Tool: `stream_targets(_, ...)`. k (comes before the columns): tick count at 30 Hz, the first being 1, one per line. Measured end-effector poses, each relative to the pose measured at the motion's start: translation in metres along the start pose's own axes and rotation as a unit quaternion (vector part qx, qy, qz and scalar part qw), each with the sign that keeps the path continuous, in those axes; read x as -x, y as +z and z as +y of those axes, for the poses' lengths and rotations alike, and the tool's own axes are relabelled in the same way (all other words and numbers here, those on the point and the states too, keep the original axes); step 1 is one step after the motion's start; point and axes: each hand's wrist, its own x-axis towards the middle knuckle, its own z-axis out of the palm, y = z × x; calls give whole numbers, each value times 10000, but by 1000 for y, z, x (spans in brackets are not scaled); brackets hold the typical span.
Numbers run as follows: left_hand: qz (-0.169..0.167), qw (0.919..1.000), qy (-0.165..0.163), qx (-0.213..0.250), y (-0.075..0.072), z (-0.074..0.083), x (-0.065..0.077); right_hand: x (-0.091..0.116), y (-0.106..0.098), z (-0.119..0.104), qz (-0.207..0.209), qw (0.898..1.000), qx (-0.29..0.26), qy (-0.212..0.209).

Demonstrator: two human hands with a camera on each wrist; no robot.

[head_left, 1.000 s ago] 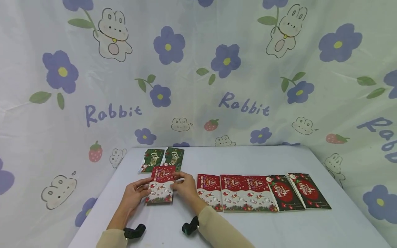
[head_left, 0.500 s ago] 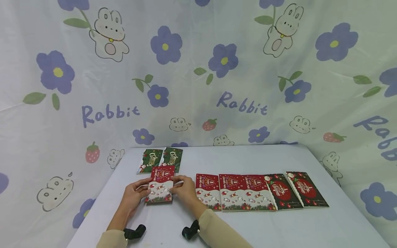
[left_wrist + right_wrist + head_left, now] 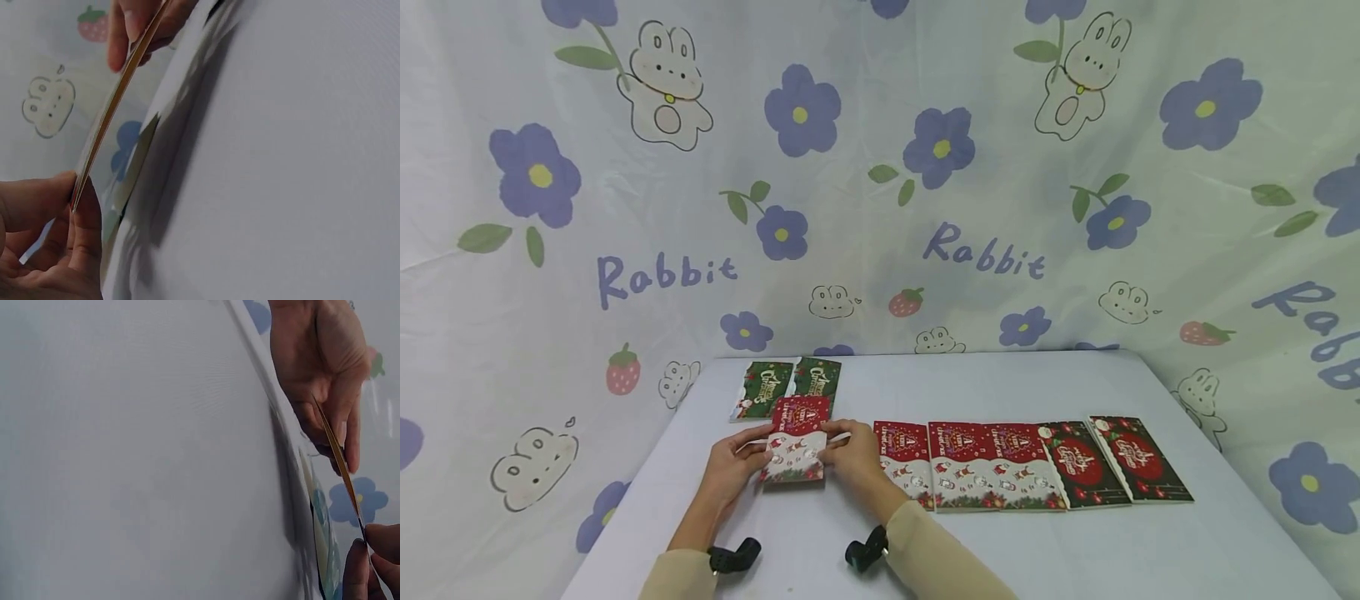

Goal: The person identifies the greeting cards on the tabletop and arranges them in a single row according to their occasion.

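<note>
In the head view, a red-and-white Christmas card point(image 3: 796, 458) is held upright-tilted above the white table, left of the middle. My left hand point(image 3: 735, 467) pinches its left edge and my right hand point(image 3: 855, 458) pinches its right edge. Edge-on in the left wrist view, the card point(image 3: 109, 115) shows a brown edge between thumb and fingers, with a shadow beneath it on the cloth. Thumb and fingers of the right hand point(image 3: 375, 559) close on the opposite edge in the right wrist view. Two green Christmas cards point(image 3: 765, 387) lie just behind, one partly covered by the held card.
To the right runs a row of cards: a red-and-white card point(image 3: 904, 467) close to my right hand, two more red-and-white ones point(image 3: 992, 467) side by side, then two dark cards with red circles point(image 3: 1138, 458). A patterned rabbit-and-flower curtain point(image 3: 865, 183) hangs behind the table point(image 3: 1075, 550).
Both hands have brought the red-and-white card slightly up and to the right over the last half second. The other cards stay where they were; the head view has shifted a little.
</note>
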Motion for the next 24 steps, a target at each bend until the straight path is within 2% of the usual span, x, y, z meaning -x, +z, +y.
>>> stream_targets(7, -68, 9993, 171, -324, 11, 11, -9, -7, -12, -8, 51, 9999, 95, 87)
stream_targets(14, -85, 9989, 367, -275, 25, 18, -18, -16, -25, -15, 243, 9992, 253, 212)
stream_targets(18, 63, 9987, 449, -224, 34, 20, -24, -20, -31, -19, 341, 9980, 420, 325)
stream_targets(24, 305, 9984, 382, -281, 48, 25, -33, -28, -40, -24, 488, 9965, 586, 341)
